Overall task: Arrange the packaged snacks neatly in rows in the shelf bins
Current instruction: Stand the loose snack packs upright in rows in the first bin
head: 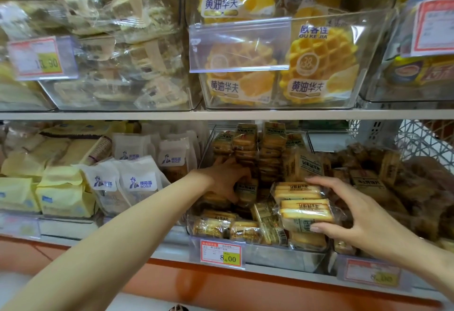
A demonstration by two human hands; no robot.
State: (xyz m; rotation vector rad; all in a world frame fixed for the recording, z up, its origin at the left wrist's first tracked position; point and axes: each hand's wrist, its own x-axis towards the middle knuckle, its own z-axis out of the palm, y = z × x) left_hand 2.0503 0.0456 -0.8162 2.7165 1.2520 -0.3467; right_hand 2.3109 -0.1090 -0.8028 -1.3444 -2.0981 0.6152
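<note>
The right hand (363, 215) pinches some snack packs (302, 202), fingers on top, thumb under. The left hand (226, 178) touches the standing packs (245, 148); maybe it grips one, but that is hard to see.

A clear bin (282, 254) at the lower shelf's (159, 254) front edge holds biscuit packs (248, 230), a price tag (221, 254) before it. BOSUI bread packs (140, 185) stand left of it; waffle packs (317, 65) sit in the upper bin (277, 106) above.

Two shelves (98, 115). At twelve o'clock, three waffle packs (317, 65); at nine, four white Bosui bags (142, 183). Four printed price tags (221, 254). Biscuit packs (304, 208) at five: too jumbled to count.
</note>
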